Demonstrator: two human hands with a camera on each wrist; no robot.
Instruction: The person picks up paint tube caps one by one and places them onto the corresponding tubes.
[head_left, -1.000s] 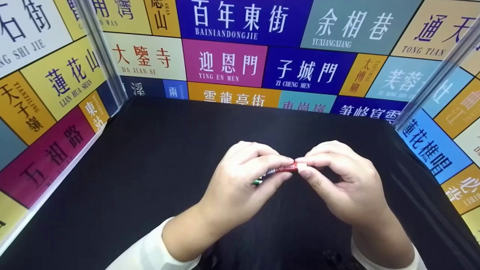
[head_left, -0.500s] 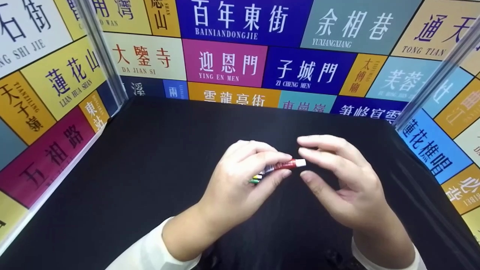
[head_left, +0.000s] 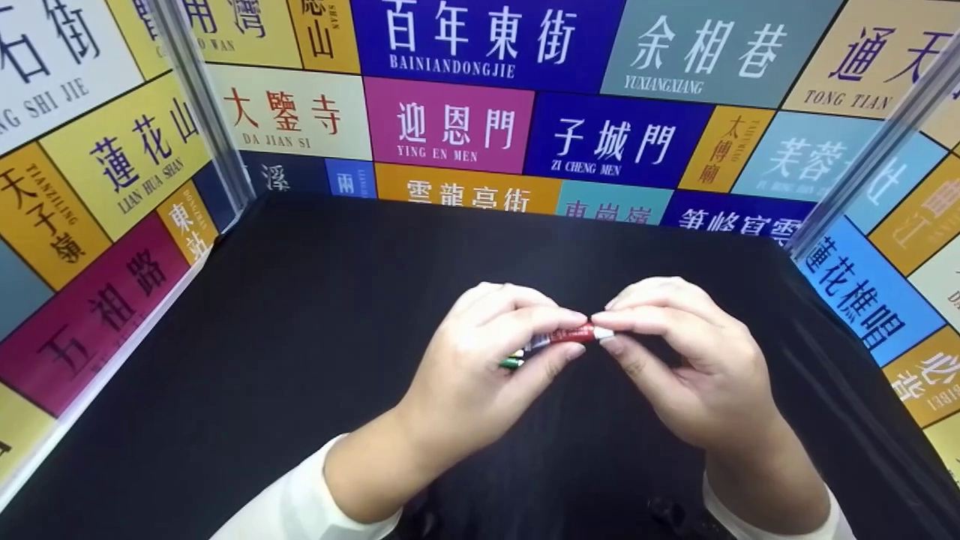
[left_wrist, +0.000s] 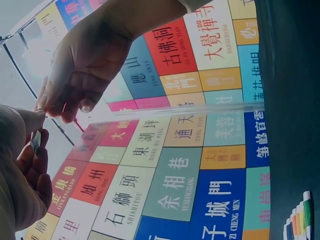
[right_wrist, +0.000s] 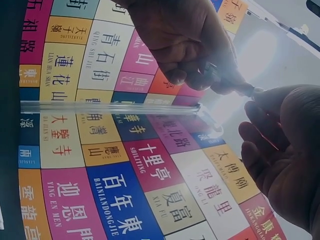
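Between the fingertips of both hands is a small red paint tube (head_left: 571,332) with a white cap (head_left: 603,333). My left hand (head_left: 487,360) holds the tube's body between thumb and index finger. From the other side my right hand (head_left: 686,364) pinches the white cap with thumb and fingertips. The tube's silvery end (left_wrist: 36,140) shows below the left fingers in the left wrist view; in the right wrist view the same end (right_wrist: 212,72) sticks out of the left hand. Both hands are raised above the black-covered table (head_left: 337,300).
Several paint tubes (left_wrist: 300,220) lie side by side on the black cloth, mostly hidden behind the left hand in the head view, where a green one (head_left: 511,363) peeks out. Walls with colourful street-name panels (head_left: 450,124) and clear edge strips (head_left: 855,187) enclose the table.
Half a second ago my right hand had let go of the cap, fingers spread; now it has come back left and pinches the cap again. My left hand has kept its hold on the tube.
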